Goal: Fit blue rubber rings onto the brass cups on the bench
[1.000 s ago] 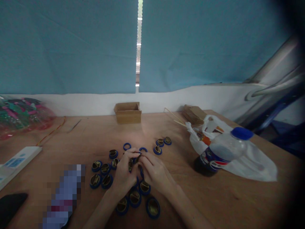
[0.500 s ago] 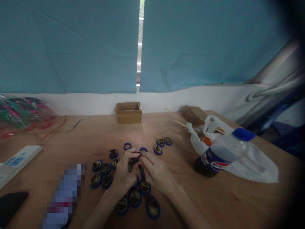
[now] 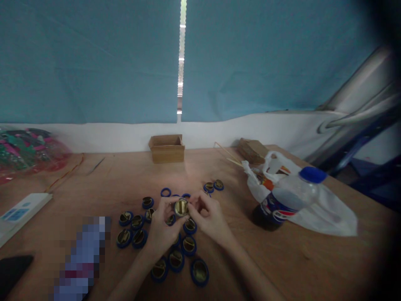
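My left hand (image 3: 163, 228) pinches a round gold-backed pin badge (image 3: 181, 207) by its left and lower edge, with the back facing me. At the badge's right edge are the bent thumb and fingers of my right hand (image 3: 211, 217), closed on that side. Around and below my hands lie several similar badges with blue rims, such as one badge (image 3: 199, 272) at the front and another badge (image 3: 124, 238) to the left. Just beyond my left fingers sits an empty blue ring (image 3: 166, 192). My hands partly cover some of the pieces.
An open cardboard box (image 3: 168, 153) stands against the wall. To the right, a cola bottle (image 3: 278, 205) leans over a white plastic bag (image 3: 332, 217). On the left are a white power strip (image 3: 23, 213), a pixelated blue object (image 3: 79, 259) and a bag of colourful pieces (image 3: 28, 150).
The held badge has turned so that its gold back shows plainly. My right hand has shifted slightly right, its fingers further from my left. The view has moved a little.
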Action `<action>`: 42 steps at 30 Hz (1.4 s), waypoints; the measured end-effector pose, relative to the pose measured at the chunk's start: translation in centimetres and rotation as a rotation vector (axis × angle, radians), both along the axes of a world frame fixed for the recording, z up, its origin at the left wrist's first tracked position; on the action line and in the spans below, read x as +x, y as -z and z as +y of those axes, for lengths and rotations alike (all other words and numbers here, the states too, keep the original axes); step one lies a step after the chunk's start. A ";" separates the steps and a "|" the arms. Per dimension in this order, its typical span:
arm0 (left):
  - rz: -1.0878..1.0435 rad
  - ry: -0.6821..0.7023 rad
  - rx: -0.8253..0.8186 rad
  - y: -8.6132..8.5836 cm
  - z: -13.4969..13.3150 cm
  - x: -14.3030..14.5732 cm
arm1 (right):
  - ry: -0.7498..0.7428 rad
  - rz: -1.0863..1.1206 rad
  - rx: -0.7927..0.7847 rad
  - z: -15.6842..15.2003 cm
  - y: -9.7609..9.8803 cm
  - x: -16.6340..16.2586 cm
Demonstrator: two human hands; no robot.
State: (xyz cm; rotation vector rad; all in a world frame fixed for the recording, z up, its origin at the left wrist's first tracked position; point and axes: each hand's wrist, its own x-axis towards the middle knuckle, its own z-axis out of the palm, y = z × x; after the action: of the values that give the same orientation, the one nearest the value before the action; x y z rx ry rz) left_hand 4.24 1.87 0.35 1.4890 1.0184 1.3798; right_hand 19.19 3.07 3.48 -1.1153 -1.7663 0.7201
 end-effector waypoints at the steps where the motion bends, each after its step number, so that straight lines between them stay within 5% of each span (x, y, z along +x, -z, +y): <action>1: -0.004 0.010 0.004 0.0 -0.1 0.0 | -0.018 0.022 -0.011 0.0 -0.1 0.0; 16: 0.204 -0.017 0.147 0.7 0.0 -0.4 | 0.013 0.035 -0.181 1.1 2.3 -0.1; 23: 0.264 -0.093 0.176 0.3 0.4 -0.4 | -0.121 0.283 -0.295 1.6 2.3 0.2; 29: 0.389 -0.143 0.102 0.3 0.6 -0.8 | -0.072 0.104 -0.121 0.7 1.5 -0.1; 35: 0.578 -0.209 0.256 0.6 0.7 -1.3 | -0.083 -0.202 0.059 -0.2 1.6 -0.7; 42: 0.660 -0.197 0.295 0.6 0.5 -1.1 | -0.088 -0.255 0.117 0.0 1.2 -0.5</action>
State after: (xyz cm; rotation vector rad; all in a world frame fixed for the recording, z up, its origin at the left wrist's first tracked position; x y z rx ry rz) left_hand 3.09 2.39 -0.26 2.1958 1.4357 1.2263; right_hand 18.73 3.02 2.30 -1.0938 -2.0560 0.5361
